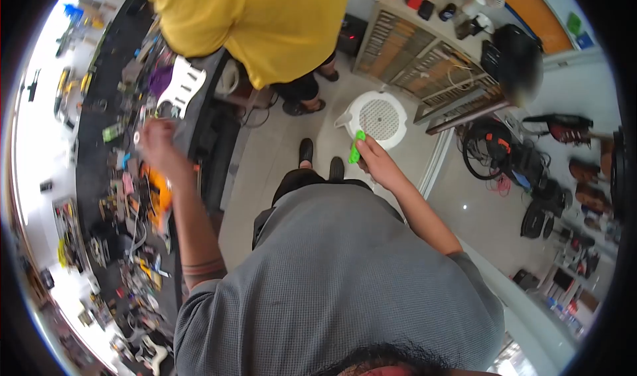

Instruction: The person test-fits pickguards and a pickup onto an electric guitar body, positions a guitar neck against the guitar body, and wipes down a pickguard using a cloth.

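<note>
My right hand (377,162) is closed around one end of a bright green, narrow plastic piece (357,145). It holds the piece in front of my body, above the floor. To the left, my left hand (159,144) is over the cluttered dark workbench (192,137), smeared by motion. Its fingers look bent, but I cannot tell whether they grip anything. A small white round thing (137,138) shows right at its fingertips. Just beyond that hand lies a white slotted plastic piece (184,87). Orange material (159,193) lies on the bench near my left wrist.
A person in a yellow shirt (255,24) stands at the bench ahead. A white round perforated stool (380,118) is on the floor ahead to the right. Behind it stands a slatted cabinet (424,54) with items on top. Bags (507,153) and shoes (590,183) line the right side.
</note>
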